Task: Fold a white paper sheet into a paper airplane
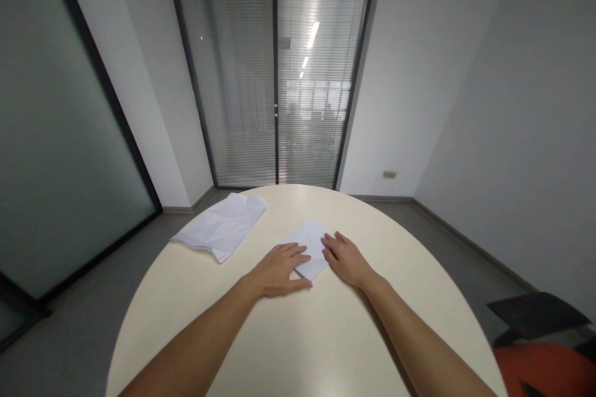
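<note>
Seemingly partway folded, small paper (311, 237) lay between left hand (279, 268) and right hand (348, 260), fingers loosely spread on edges; creased sheets (226, 225) sat untouched, far left.

You have L hand (282, 270) and R hand (345, 259) on the small paper (313, 249); bigger sheets (224, 226) lie at left, same rd. tbl. (298, 341)

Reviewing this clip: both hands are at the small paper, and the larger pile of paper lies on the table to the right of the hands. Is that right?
Not quite. The head view shows the larger pile of paper lying to the left of the hands. The rest stands: left hand and right hand are at the small paper, and the pile is on the table.
</note>
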{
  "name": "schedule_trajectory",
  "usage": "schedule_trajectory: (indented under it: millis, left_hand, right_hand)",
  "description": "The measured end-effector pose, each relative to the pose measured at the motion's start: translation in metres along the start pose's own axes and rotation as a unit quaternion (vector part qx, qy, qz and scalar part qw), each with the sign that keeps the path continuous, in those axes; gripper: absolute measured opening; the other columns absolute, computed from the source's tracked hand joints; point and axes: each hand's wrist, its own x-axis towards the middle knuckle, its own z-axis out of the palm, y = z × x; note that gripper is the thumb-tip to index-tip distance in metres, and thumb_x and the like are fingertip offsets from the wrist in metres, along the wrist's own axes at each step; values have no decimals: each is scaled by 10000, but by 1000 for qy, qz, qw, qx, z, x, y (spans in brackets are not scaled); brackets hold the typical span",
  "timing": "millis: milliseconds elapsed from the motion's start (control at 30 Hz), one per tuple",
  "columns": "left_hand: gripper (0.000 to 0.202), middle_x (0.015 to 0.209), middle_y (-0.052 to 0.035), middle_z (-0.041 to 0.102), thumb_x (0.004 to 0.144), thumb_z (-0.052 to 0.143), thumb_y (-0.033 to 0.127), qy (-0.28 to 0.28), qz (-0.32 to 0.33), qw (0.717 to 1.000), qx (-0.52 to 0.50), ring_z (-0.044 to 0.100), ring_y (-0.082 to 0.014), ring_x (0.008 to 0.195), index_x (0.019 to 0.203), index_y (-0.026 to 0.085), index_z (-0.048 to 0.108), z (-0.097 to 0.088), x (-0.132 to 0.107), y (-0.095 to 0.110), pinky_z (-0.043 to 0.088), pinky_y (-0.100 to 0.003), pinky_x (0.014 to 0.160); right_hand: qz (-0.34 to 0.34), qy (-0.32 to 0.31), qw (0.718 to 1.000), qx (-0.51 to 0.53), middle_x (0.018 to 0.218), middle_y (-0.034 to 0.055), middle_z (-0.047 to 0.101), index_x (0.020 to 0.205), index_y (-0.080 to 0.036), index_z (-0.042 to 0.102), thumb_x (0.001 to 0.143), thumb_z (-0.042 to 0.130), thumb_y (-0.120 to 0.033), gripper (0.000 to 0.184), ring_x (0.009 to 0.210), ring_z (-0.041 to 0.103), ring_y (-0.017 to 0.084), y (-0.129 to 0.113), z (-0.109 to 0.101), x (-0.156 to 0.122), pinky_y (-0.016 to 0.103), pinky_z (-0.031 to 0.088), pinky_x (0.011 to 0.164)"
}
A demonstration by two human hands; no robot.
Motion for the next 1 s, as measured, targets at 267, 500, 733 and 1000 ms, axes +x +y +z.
schedule_trajectory:
  millis: [267,500,733,1000]
  left_hand:
    - [517,1448,-63,541,946,483,585,37,-22,999,-1,463,-260,1351,1307,239,616,1,3,2,337,-427,1138]
    - [477,1240,-43,689,1038,286,429,77,-86,993,-17,577,-216,1185,1150,225,702,-1,6,0,408,-374,1062]
    - [526,1097,-64,725,1038,249,469,99,-145,984,-25,613,-224,1106,1032,214,709,-3,7,-1,442,-350,990]
    - [478,941,-83,700,1032,285,469,100,-180,978,33,647,-233,955,869,205,647,0,10,-1,474,-324,827]
  right_hand:
    - [-20,2,1000,3,1391,118,583,1263,-195,627,980,466,-339,356,1372,443,292,3,0,1,534,295,1174]
    - [-96,-27,993,68,1292,80,661,1224,-217,662,1016,388,-363,373,1328,500,245,-17,-14,3,475,323,1178]
    - [-90,-69,988,108,1301,79,656,1164,-224,675,1005,420,-432,365,1317,510,263,-29,-23,1,426,406,1103]
    - [-53,-57,987,141,1095,88,718,939,-222,641,977,474,-370,226,1130,630,259,-31,-23,-1,384,493,941]
